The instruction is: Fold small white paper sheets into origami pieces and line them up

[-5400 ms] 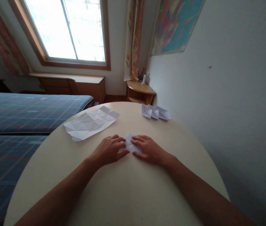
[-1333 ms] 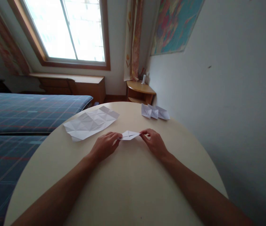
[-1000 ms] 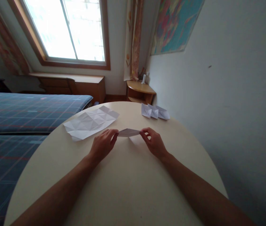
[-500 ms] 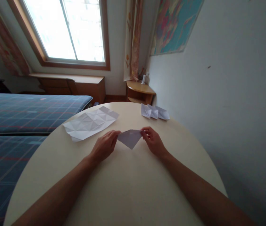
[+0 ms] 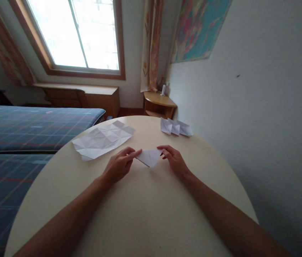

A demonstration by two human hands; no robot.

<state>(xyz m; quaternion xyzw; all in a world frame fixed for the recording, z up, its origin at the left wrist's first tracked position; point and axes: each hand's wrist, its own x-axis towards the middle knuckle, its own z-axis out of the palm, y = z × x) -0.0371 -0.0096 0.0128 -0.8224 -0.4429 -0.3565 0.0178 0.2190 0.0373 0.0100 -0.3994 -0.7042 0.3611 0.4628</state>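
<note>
A small piece of folded white paper [image 5: 150, 157], roughly a triangle with its point toward me, is held between my two hands over the middle of the round table. My left hand [image 5: 120, 164] pinches its left corner, forefinger stretched along the top. At the right corner, the thumb and fingers of my right hand [image 5: 174, 160] are closed on the paper. A creased, unfolded white sheet [image 5: 104, 139] lies beyond my left hand. Several folded paper pieces [image 5: 176, 127] stand in an overlapping row beyond my right hand.
The round cream table [image 5: 151, 214] fills the foreground. A bed with a plaid cover [image 5: 33, 128] is at the left, and a pale wall [image 5: 268, 117] runs along the right. Behind the table stand a corner shelf [image 5: 160, 99] and a wooden desk [image 5: 97, 93] under the window.
The folded paper has tilted, so a lighter face with a crease now shows. My left forefinger has moved onto its upper left side; my right fingers have shifted slightly at their corner.
</note>
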